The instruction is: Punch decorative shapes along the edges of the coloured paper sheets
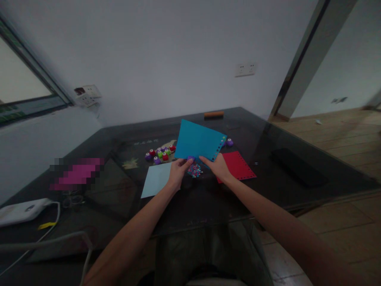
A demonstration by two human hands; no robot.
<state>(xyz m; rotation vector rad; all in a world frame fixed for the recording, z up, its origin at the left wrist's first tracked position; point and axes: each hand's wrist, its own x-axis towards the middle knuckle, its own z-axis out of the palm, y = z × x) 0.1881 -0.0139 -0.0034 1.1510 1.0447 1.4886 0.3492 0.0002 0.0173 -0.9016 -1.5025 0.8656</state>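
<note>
Blue sheet (199, 139) extends beyond both hands (177, 171) (219, 166) (slightly tilted).

Open tabletop (198, 202), blue sheet (198, 139) beyond

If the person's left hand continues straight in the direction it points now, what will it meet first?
The left hand would first meet the small purple object already at its thumb tip, then apparently the blue sheet just beyond; depth there is hard to judge.
</note>
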